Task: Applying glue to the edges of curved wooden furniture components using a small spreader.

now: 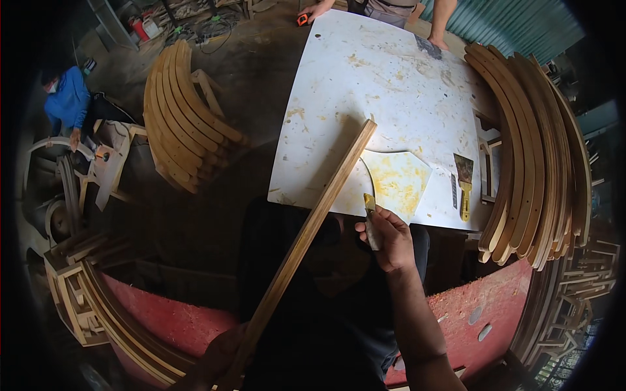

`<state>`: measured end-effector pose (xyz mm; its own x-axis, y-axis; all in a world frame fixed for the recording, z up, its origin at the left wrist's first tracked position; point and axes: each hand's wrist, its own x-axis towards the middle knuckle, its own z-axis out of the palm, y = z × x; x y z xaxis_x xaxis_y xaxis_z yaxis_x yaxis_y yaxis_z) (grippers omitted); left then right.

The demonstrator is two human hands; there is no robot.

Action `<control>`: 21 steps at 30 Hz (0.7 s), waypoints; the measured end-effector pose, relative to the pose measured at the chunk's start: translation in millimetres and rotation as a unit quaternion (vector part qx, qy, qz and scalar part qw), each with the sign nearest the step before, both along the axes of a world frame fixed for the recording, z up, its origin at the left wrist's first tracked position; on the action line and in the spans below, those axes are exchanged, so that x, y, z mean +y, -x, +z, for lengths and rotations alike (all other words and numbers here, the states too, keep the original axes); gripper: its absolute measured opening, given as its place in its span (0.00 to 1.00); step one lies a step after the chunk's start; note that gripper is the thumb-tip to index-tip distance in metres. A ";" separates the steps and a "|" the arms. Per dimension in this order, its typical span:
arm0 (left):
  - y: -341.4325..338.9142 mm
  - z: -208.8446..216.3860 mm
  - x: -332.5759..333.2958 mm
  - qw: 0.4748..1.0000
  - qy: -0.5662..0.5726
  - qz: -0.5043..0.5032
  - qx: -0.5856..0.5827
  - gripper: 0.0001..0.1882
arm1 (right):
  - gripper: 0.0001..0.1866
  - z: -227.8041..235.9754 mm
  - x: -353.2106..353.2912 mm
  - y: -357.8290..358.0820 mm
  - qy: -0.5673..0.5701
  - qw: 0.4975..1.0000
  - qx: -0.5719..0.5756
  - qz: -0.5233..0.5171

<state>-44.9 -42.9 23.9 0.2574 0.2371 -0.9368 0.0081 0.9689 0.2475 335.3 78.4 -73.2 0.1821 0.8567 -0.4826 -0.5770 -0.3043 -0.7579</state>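
A long, narrow wooden strip (306, 231) slants up from the lower left, its far end over the white tabletop (372, 72). My left hand (225, 348), dark in shadow, is closed round the strip's near end. To the right of the strip, my right hand (391, 241) grips a small putty knife (372, 229) with yellow paste on its upper tip. Just beyond that hand lies a pale flat board (399, 179) with a curved left edge, smeared with yellow. Farther right on the tabletop rest a yellow-handled scraper (464, 186) and a narrow grey strip (454, 190).
Curved wooden slats (535, 150) are stacked at the right, with another stack (179, 111) at the left. Across the table a person's hand (317, 9) holds an orange tape measure (303, 19). A person in blue (68, 98) works far left. Red boards (482, 300) flank me.
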 end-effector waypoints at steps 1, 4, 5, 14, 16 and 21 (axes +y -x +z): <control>1.1 -0.6 1.8 1.000 0.001 0.002 -0.001 0.33 | 0.10 -1.7 2.7 1.5 0.000 1.000 -0.001 0.000; 7.8 -3.9 5.4 0.998 0.013 -0.059 0.022 0.33 | 0.11 0.3 12.0 5.8 0.010 1.000 -0.027 -0.001; 9.5 -4.9 5.9 0.997 0.003 -0.074 0.024 0.33 | 0.12 1.4 16.1 6.1 0.016 0.999 -0.051 -0.003; 13.7 -3.5 6.6 0.999 0.022 -0.029 -0.001 0.36 | 0.14 -2.0 67.3 0.6 0.011 0.971 -0.239 0.001; 15.2 -4.0 5.5 0.999 0.039 -0.023 0.008 0.36 | 0.15 -4.4 78.4 -4.1 -0.008 0.932 -0.359 0.041; 10.3 2.0 12.6 0.999 0.039 -0.010 0.005 0.37 | 0.13 -39.0 105.4 -21.2 -0.086 0.883 -0.460 0.030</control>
